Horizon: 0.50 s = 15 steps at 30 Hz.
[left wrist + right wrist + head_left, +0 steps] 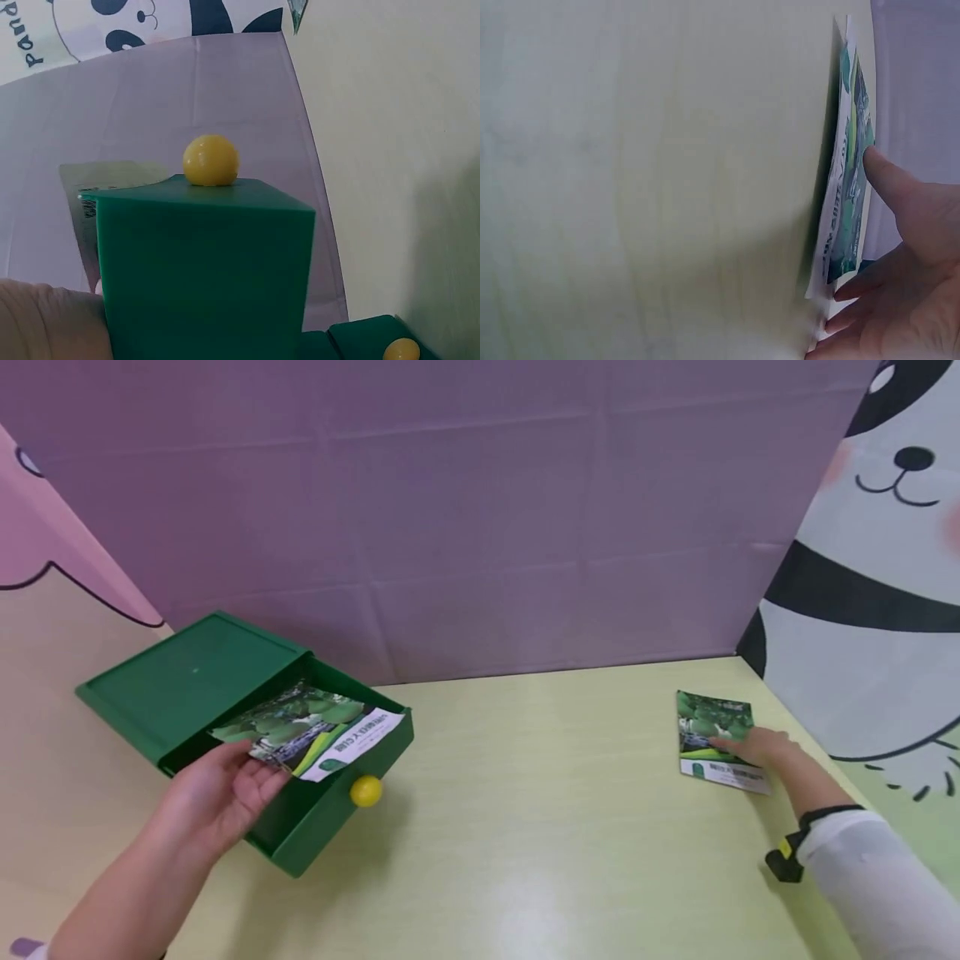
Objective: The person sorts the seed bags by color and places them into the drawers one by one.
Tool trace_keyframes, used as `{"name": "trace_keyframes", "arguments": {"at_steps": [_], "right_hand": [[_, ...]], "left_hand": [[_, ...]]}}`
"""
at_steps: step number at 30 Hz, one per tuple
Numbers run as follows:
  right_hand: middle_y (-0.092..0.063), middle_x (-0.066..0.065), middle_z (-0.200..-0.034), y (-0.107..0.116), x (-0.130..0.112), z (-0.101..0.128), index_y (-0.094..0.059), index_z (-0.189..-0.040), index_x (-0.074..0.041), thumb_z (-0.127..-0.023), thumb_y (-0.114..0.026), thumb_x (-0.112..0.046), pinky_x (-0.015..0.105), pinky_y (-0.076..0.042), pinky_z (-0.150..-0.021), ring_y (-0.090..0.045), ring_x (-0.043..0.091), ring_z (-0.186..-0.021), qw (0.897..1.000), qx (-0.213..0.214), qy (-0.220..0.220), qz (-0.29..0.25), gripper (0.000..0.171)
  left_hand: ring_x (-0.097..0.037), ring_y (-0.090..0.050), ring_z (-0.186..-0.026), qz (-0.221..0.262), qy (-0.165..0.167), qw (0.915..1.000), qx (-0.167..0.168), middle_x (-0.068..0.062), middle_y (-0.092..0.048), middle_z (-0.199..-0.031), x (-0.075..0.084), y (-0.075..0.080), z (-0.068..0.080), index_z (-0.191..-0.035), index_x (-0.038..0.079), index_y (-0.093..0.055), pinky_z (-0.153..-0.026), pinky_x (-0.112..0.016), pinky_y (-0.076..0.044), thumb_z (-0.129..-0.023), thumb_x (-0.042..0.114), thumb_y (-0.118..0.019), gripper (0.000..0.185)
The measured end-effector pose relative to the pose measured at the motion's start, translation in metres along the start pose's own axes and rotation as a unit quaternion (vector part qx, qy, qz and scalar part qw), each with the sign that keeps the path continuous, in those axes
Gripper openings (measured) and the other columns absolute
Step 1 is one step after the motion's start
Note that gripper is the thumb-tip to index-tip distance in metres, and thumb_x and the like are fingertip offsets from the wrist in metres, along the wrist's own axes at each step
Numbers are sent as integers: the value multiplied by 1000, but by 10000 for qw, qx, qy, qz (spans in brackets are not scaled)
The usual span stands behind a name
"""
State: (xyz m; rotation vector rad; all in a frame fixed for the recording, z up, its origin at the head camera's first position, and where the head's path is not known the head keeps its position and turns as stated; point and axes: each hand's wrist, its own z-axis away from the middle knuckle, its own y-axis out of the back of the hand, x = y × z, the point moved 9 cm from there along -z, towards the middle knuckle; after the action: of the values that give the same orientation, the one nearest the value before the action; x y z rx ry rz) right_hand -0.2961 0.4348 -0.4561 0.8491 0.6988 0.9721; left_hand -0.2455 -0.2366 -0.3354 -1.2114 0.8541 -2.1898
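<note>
Two printed packets are in view, one at each hand. The left hand (217,793) holds the first packet (311,731) by its near edge, fingers curled under it, over the open drawer (330,814) of a green box (187,681). The box stands at the left side of the bench (540,827), close to the rear wall. The drawer is pulled out toward the person, and a round yellow knob (366,791) sits on its front face. The packet lies tilted across the drawer opening, its white label end pointing toward the bench centre.

The second packet (716,739) lies flat on the bench near the right rear corner, just beside the panda-printed side wall (870,593). The right hand (757,747) rests on this packet with fingers extended, not curled round it; the right wrist view shows the thumb (889,180) pressed on the printed face. A white sleeve (877,877) and a black wrist strap (795,847) cover the right forearm.
</note>
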Motion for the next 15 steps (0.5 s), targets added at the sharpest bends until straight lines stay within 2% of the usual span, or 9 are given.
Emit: {"name": "trace_keyframes", "arguments": {"at_steps": [3, 9, 14, 15], "right_hand": [[-12, 56, -134, -2, -1, 4, -25, -129, 34, -96, -33, -64, 68, -16, -112, -12, 68, -129, 9997, 43, -223, -65, 103], [-19, 55, -133, -3, -2, 2, -28, -128, 33, -96, -38, -63, 69, -19, -110, -19, 68, -125, 9998, 174, -128, 52, 102], [-28, 54, -128, -1, -1, -2, -29, -126, 33, -95, -46, -57, 71, -22, -107, -27, 66, -121, 9994, 307, 109, 120, 96], [-31, 53, -127, -1, -2, -3, -31, -125, 33, -95, -47, -55, 71, -23, -106, -29, 65, -120, 9992, 330, 171, 138, 95]], "left_hand": [[-25, -71, -96, 192, 114, 9997, 57, -15, -71, -98, 0, 2, -1, -154, 31, 11, -99, -34, -49, -106, 28, -30, 63], [-26, -70, -96, 467, 258, 9984, 187, -17, -70, -96, 3, 6, -3, -153, 33, 9, -105, -34, -42, -106, 30, -31, 62], [-23, -68, -100, 204, 309, 9989, 282, -14, -70, -95, 8, 10, -6, -153, 33, 11, -109, -34, -37, -105, 33, -30, 63], [-22, -64, -110, 133, 319, 9990, 278, -13, -70, -95, 9, 11, -7, -153, 33, 13, -111, -33, -34, -105, 33, -29, 63]]}}
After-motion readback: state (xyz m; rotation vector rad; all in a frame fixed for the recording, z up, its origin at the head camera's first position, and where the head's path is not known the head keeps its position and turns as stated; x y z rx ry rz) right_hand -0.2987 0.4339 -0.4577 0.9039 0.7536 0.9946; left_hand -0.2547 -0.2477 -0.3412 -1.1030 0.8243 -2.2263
